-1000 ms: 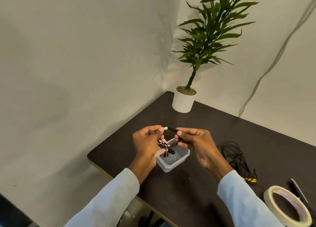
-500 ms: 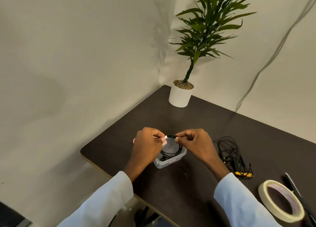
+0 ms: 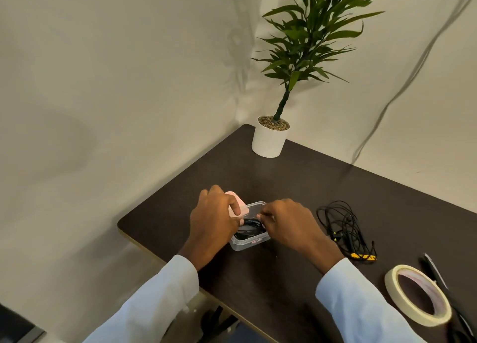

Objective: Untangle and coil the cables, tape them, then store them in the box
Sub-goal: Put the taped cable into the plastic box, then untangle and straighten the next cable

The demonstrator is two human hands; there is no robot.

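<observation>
Lowered since earlier, black coiled cable (image 3: 249,229) fills clear box (image 3: 254,244).

A dark brown tabletop (image 3: 296,182) sits in the corner of the room. On it stand a potted plant in a white pot (image 3: 268,142) at the far corner, a small clear plastic box (image 3: 249,243) near the front edge, a loose tangle of black cables (image 3: 343,226) to its right, and a roll of cream tape (image 3: 416,295) lying flat, a dark pen-like thing (image 3: 436,271) just beside it.

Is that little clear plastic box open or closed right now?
Open. The small clear plastic box has no lid over it; a black coiled cable shows inside through its open top, between both hands.
</observation>
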